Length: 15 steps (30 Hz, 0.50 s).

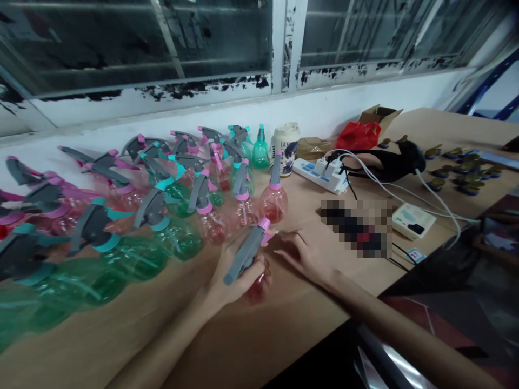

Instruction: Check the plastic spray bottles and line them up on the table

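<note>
My left hand (226, 278) is wrapped round the grey-and-pink spray head and neck of a clear red spray bottle (256, 292). The bottle stands tilted over the brown tabletop, its nozzle pointing away from me. To its right, my right hand (310, 258) rests close to the table, fingers bent and apart, holding nothing. Just beyond both hands stands another red spray bottle (273, 203) with a pink collar. Rows of similar bottles fill the left side, among them a green spray bottle (178, 237) with a turquoise collar.
Behind the bottles are a printed paper cup (285, 146) and a small turquoise bottle (260, 151). A white power strip (320, 175) with cables, a red plastic bag (357, 135), a white box-shaped device (413, 220) and several dark-gold objects (470, 170) lie to the right. Windows run behind.
</note>
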### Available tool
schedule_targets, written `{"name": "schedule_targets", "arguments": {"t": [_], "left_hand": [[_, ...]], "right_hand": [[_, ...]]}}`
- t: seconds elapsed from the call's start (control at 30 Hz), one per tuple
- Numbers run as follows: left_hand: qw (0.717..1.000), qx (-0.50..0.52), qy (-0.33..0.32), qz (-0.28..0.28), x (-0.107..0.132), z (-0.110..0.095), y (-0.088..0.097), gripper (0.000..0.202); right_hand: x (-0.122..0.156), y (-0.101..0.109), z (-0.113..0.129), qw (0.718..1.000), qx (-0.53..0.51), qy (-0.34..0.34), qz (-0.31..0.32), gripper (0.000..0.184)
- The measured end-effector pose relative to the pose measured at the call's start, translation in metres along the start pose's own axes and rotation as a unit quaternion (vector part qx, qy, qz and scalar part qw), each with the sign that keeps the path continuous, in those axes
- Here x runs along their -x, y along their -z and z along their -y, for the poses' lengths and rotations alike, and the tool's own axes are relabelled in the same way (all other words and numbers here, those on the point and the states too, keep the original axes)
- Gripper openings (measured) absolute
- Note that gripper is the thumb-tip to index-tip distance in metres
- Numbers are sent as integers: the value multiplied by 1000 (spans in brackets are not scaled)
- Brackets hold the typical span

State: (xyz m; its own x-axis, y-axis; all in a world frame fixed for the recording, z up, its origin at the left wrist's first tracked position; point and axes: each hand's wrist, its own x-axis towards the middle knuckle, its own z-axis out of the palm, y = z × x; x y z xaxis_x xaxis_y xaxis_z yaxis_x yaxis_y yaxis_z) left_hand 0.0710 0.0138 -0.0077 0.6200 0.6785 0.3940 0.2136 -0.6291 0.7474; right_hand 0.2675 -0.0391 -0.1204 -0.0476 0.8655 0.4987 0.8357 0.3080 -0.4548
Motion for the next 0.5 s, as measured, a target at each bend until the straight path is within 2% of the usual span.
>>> {"name": "schedule_targets", "arguments": {"t": [0.17, 0.5], "left_hand": [[998, -19, -48, 24, -1, 1, 2, 9], [996, -52, -70, 13, 4, 8, 0, 11]], "right_hand": [[-1, 1, 3, 999, 32, 3, 9, 27], [-1, 3, 4, 998, 51, 20, 27, 26]]}}
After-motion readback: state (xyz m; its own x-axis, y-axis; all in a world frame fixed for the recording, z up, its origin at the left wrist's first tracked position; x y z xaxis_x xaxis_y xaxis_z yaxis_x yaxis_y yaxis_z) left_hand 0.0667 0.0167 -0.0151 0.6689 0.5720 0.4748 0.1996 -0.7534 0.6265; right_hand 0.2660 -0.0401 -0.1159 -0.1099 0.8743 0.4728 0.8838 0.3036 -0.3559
